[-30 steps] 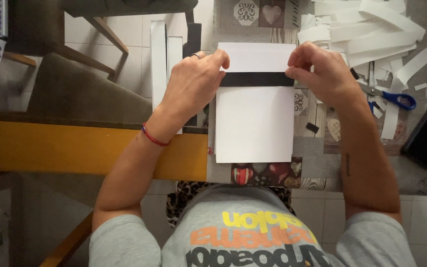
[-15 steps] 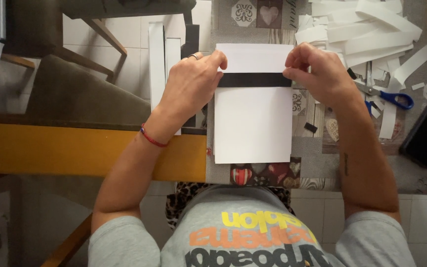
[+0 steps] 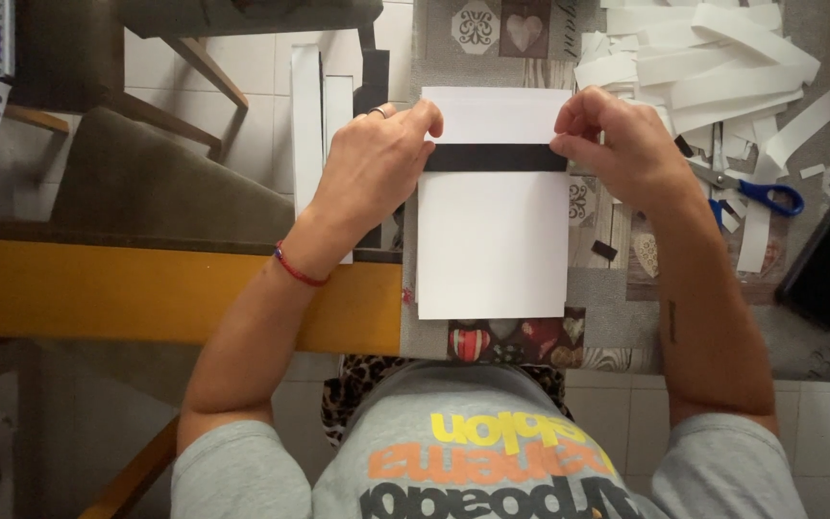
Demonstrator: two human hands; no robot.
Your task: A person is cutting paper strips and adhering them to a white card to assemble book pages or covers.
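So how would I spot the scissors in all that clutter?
Start at the white sheet with the black strip that both hands press down. Go right, past the right hand, to the heap of white paper strips. The scissors lie at its lower edge: the only blue-handled thing there.

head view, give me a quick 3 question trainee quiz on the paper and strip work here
1. True or false: the black strip lies across the white sheet.
2. Which hand is nearer the blue-handled scissors: A left hand, B right hand?
3. What lies heaped beyond the right hand?

Key: 1 true. 2 B. 3 cut white paper strips.
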